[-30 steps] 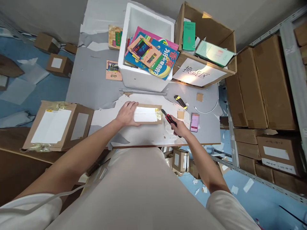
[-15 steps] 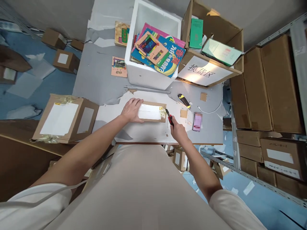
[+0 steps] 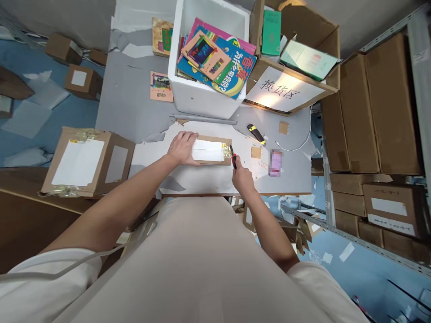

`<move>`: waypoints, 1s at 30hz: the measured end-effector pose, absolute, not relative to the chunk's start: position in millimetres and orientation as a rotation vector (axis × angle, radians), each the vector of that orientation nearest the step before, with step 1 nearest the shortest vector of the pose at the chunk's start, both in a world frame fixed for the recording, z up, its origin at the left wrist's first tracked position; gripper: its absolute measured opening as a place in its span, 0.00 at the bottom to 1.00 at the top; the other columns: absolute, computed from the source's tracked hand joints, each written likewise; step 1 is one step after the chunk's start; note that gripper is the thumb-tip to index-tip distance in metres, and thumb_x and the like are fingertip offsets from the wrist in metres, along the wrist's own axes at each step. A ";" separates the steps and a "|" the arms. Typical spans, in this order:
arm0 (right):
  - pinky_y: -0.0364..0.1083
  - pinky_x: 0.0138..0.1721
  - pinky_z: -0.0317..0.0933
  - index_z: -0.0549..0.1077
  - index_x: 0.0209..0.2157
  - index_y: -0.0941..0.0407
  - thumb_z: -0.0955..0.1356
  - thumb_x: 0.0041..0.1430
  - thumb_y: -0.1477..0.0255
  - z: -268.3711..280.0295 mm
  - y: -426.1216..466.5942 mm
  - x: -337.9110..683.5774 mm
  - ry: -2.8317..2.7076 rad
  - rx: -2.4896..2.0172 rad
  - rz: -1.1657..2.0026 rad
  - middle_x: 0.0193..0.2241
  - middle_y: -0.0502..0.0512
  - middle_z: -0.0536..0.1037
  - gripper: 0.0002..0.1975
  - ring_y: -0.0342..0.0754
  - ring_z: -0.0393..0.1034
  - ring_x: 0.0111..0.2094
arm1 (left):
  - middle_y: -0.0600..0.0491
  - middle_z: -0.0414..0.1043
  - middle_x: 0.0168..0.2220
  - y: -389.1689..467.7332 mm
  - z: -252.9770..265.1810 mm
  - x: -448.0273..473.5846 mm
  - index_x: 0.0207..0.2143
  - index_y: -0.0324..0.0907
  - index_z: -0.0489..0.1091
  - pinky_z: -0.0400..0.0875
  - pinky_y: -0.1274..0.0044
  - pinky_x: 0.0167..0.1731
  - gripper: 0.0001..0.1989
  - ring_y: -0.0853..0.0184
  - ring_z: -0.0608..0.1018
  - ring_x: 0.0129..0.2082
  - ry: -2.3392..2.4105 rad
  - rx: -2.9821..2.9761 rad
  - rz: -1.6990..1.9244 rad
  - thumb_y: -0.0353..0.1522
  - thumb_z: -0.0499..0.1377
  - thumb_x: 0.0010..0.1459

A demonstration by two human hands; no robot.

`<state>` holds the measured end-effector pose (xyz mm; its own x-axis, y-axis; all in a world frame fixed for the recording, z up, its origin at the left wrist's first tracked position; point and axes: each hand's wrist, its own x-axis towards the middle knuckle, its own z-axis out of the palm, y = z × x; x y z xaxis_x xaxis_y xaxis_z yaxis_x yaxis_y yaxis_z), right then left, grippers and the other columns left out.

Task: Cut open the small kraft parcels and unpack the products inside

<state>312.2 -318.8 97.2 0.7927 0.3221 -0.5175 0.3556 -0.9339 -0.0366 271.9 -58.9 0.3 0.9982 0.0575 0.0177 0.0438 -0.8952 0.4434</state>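
A small flat cardboard box (image 3: pixel 209 156) with a white label lies on the worktable. Clear tape (image 3: pixel 226 151) covers its right end. My left hand (image 3: pixel 182 148) is closed over the box's left end, thumb on the near side and fingers on the far side. In my right hand (image 3: pixel 243 177) is a red and black utility knife (image 3: pixel 234 160), its tip pointing away from me at the taped end. Whether the blade touches the tape I cannot tell. A black and yellow utility knife (image 3: pixel 256 134) lies to the right of the box.
Behind stand a white foam box (image 3: pixel 205 99) of books and an open carton (image 3: pixel 286 89) holding green boxes. A phone (image 3: pixel 275 163) and cardboard scraps (image 3: pixel 256 152) lie at right. A larger taped carton (image 3: pixel 79 161) is at left; shelves of cartons (image 3: pixel 390 112) stand at right.
My right hand has brought the knife closer against the taped right end of the box, its tip turned more straight away from me. My left hand keeps its hold. The whole view has shifted slightly.
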 end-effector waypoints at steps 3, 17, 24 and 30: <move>0.50 0.40 0.62 0.45 0.67 0.60 0.56 0.66 0.72 100.3 -322.0 306.5 0.559 2.911 -0.867 0.37 0.66 0.78 0.30 0.58 0.74 0.38 | 0.38 0.61 0.55 -59.1 -0.6 272.9 0.61 0.36 0.56 0.57 0.58 0.56 0.60 0.43 0.61 0.55 0.058 2.667 0.021 0.52 0.69 0.25; 0.51 0.42 0.61 0.46 0.67 0.62 0.56 0.65 0.75 100.1 -322.1 294.9 0.561 2.920 -0.890 0.39 0.68 0.78 0.29 0.60 0.73 0.42 | 0.38 0.59 0.55 -62.5 -1.5 271.8 0.61 0.36 0.55 0.54 0.57 0.57 0.60 0.43 0.59 0.56 0.050 2.615 0.039 0.53 0.68 0.26; 0.51 0.44 0.61 0.49 0.66 0.60 0.57 0.64 0.75 116.3 -333.8 291.6 0.570 2.890 -0.907 0.41 0.67 0.78 0.29 0.60 0.72 0.43 | 0.39 0.59 0.56 -62.2 -2.2 271.9 0.61 0.37 0.54 0.52 0.57 0.58 0.60 0.43 0.58 0.56 0.084 2.623 0.036 0.54 0.67 0.27; 0.51 0.42 0.64 0.46 0.68 0.52 0.58 0.65 0.69 107.7 -363.5 274.9 0.441 3.239 -0.874 0.39 0.59 0.79 0.31 0.53 0.74 0.37 | 0.38 0.59 0.56 -68.8 -2.0 268.3 0.61 0.37 0.53 0.52 0.58 0.58 0.61 0.43 0.59 0.56 0.127 2.639 0.057 0.56 0.67 0.28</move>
<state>274.9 -363.5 107.7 0.8349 0.3080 -0.4562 0.1840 -0.9373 -0.2960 268.3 -68.8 -2.0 0.9948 0.1007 0.0171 0.0802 -0.8739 0.4795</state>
